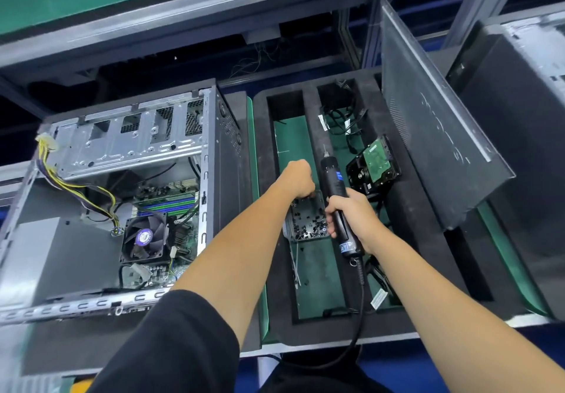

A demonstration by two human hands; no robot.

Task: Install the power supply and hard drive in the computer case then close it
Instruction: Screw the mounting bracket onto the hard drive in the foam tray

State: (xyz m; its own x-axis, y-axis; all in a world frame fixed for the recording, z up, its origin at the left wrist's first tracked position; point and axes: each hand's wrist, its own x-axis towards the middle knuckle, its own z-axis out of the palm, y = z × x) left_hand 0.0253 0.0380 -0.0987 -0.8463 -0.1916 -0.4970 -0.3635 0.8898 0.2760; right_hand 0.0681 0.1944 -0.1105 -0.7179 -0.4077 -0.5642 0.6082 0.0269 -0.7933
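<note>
No legible text on any label

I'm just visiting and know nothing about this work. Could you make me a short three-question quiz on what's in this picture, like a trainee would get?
1. True or false: the hard drive is already mounted inside the computer case.
2. Which hand grips the electric screwdriver? A) left hand B) right hand C) neither
3. Fill in: the left hand reaches into the small tray of ____.

Key:
1. False; it lies in the foam tray beside the case.
2. B, the right hand.
3. Screws.
</note>
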